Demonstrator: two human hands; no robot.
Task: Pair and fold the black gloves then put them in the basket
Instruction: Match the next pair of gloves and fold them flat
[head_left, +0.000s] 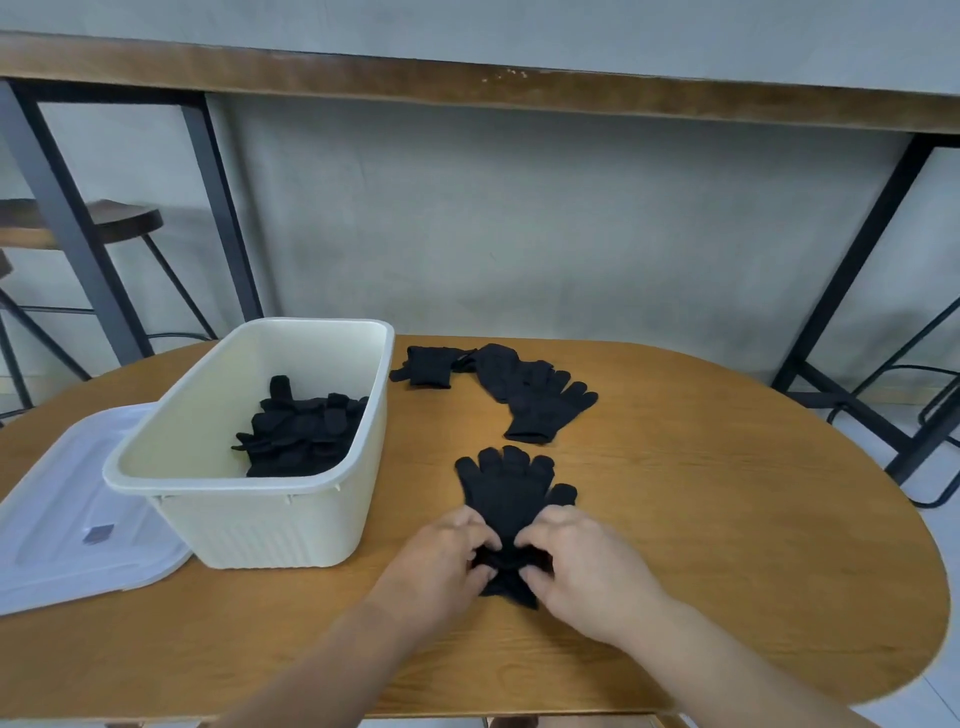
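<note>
A stacked pair of black gloves (506, 491) lies flat on the wooden table (727, 519), fingers pointing away from me. My left hand (441, 558) and my right hand (576, 564) both pinch its bunched cuff end from either side. Beyond it lie loose black gloves (535, 397) and a folded bundle (428, 365). The cream basket (249, 499) at the left holds folded black gloves (301, 431).
A translucent white lid (67, 509) lies under the basket's left side. Behind the table stand a long wooden bench top on black metal legs (218, 208), a round stool (124, 221) at the left, and a grey wall.
</note>
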